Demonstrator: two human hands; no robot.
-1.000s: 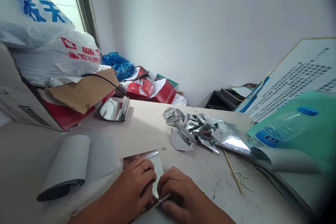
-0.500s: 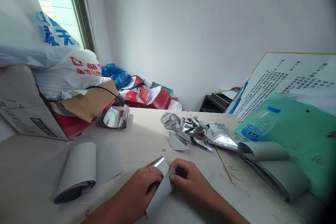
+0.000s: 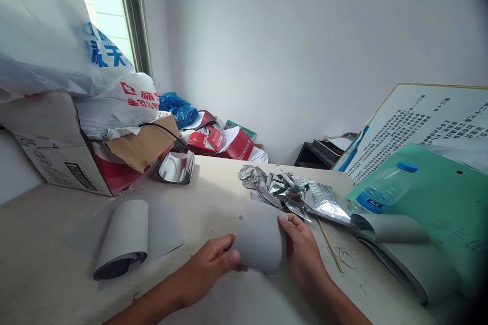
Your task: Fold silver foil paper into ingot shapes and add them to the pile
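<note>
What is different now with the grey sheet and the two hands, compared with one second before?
The grey sheet has moved right and nearer the foil scraps, its dull face now showing instead of the shiny one. The left hand and right hand have spread to opposite sides, both holding it. The bottle and scraps stayed.

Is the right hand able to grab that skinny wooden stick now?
Probably yes: the wooden stick lies near the right hand, with nothing seen between them, though that hand holds the grey sheet and might need to let go first.
</note>
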